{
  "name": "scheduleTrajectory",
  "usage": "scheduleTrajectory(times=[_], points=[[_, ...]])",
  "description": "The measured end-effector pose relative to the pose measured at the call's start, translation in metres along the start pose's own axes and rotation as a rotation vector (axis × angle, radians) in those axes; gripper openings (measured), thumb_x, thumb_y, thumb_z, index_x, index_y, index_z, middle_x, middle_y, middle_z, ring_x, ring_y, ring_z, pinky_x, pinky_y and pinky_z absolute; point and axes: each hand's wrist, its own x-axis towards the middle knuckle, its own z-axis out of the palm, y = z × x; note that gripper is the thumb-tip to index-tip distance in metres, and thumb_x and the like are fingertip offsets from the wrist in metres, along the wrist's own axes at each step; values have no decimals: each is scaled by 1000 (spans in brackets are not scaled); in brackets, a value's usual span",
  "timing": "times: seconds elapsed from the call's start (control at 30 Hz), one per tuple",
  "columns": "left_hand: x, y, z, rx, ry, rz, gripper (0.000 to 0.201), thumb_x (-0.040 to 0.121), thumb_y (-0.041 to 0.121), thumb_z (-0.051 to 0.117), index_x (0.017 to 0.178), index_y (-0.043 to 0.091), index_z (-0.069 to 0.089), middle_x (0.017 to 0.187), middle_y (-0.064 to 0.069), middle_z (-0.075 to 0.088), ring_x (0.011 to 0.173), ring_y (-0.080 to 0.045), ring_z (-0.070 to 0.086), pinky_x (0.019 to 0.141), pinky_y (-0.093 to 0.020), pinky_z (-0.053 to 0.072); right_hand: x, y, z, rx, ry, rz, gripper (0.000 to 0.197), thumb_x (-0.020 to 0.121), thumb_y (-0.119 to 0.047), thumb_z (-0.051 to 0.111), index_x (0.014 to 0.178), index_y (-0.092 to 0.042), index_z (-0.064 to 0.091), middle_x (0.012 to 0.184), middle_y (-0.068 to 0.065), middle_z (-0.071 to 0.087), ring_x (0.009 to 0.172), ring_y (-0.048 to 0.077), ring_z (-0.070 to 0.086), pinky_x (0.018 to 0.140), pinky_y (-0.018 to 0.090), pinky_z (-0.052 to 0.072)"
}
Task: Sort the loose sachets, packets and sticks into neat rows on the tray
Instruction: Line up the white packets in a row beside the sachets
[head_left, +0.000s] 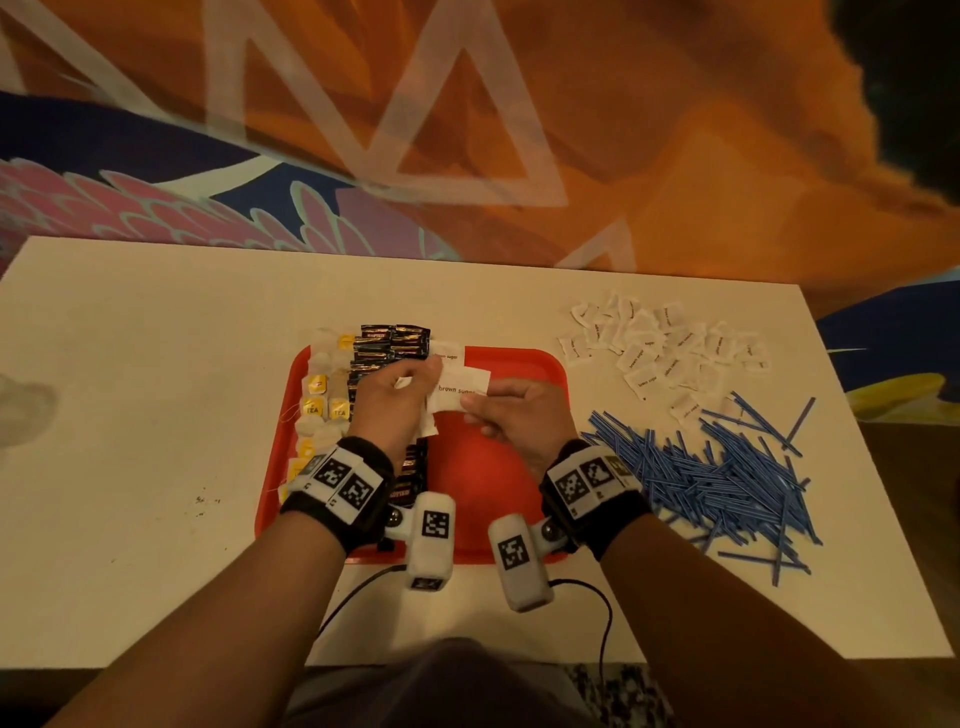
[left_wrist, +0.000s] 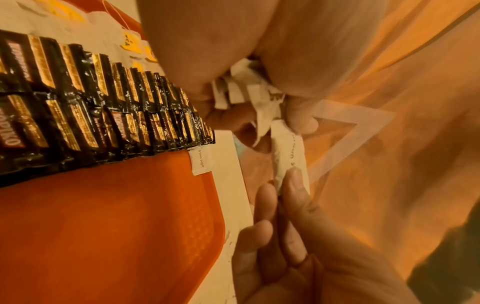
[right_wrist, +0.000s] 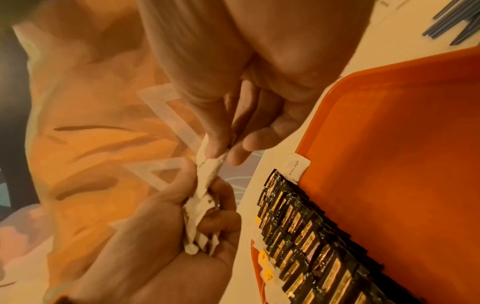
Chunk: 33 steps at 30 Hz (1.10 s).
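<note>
Both hands are raised above the red tray (head_left: 498, 467). My left hand (head_left: 395, 395) grips a bunch of white brown sugar sachets (left_wrist: 241, 92). My right hand (head_left: 511, 410) pinches one brown sugar sachet (head_left: 457, 389) between thumb and fingers, its other end still at the left hand's bunch. That pinched sachet (left_wrist: 288, 156) shows edge-on in the left wrist view, and again as the sachet (right_wrist: 210, 166) in the right wrist view. One brown sugar sachet (head_left: 448, 355) lies at the tray's far rim beside rows of black coffee packets (head_left: 389, 343). Tea bags (head_left: 324, 400) fill the tray's left column.
A loose pile of white sugar sachets (head_left: 660, 348) lies on the white table (head_left: 145, 374) right of the tray. A heap of blue sticks (head_left: 722, 478) spreads nearer the right edge. A black cable (head_left: 605, 618) runs along the table's near edge.
</note>
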Motion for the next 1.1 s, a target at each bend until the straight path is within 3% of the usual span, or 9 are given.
scheduleTrajectory(times=[0.2,0.33,0.37,0.47,0.63,0.73,0.9,1.0,1.1], points=[[12,3,-9,-2,104,-66,27,98,38,60,86,15,70,61,6,65,53,-8,58,54,-26,51,34,8,-13,-199,102,21,24,81,-16,80,102,-9,71,79,6,75,62,6,67,55,16,52],[19,-1,-23,-6,74,-115,26,99,36,59,91,14,69,66,4,63,53,-8,56,50,-26,45,74,15,-28,-404,168,30,9,83,-25,77,87,-25,69,93,3,75,85,16,68,84,33,58],[20,-3,-26,1,67,-124,25,99,36,58,91,14,69,67,4,63,54,-9,56,50,-26,44,83,16,-29,-448,175,34,10,84,-27,76,91,-24,70,96,0,72,91,16,66,86,30,55],[24,-9,-36,-13,67,-138,23,99,35,58,93,15,69,66,5,63,56,-11,55,48,-26,41,106,19,-28,-523,193,62,28,85,-31,75,110,-19,71,99,-4,65,94,13,60,79,21,43],[27,-22,-53,-8,82,-163,24,99,36,59,90,16,69,68,4,63,57,-12,55,53,-29,43,135,27,-19,-571,183,131,30,84,-34,75,111,-23,73,108,-3,68,91,13,57,76,22,43],[25,-24,-59,-28,108,-171,23,100,31,58,91,15,70,68,3,63,57,-12,55,52,-27,45,149,33,-14,-568,190,143,31,82,-34,76,112,-23,73,112,-3,69,94,14,59,81,23,48],[24,-29,-66,-68,120,-179,25,98,36,61,80,22,73,71,1,64,58,-14,55,62,-35,41,161,41,-12,-608,223,150,29,85,-32,75,112,-21,73,104,-3,67,89,13,57,77,22,45],[22,-28,-65,-92,129,-180,24,99,31,58,86,16,70,70,0,61,55,-13,54,53,-25,45,165,44,-10,-635,275,145,29,82,-33,77,109,-21,73,108,-3,69,89,13,57,76,23,46],[19,-28,-66,-77,136,-182,24,100,32,58,89,14,69,68,2,61,53,-11,53,47,-21,44,165,47,-9,-674,340,115,28,81,-33,78,103,-20,66,95,-4,61,84,13,55,70,24,43]])
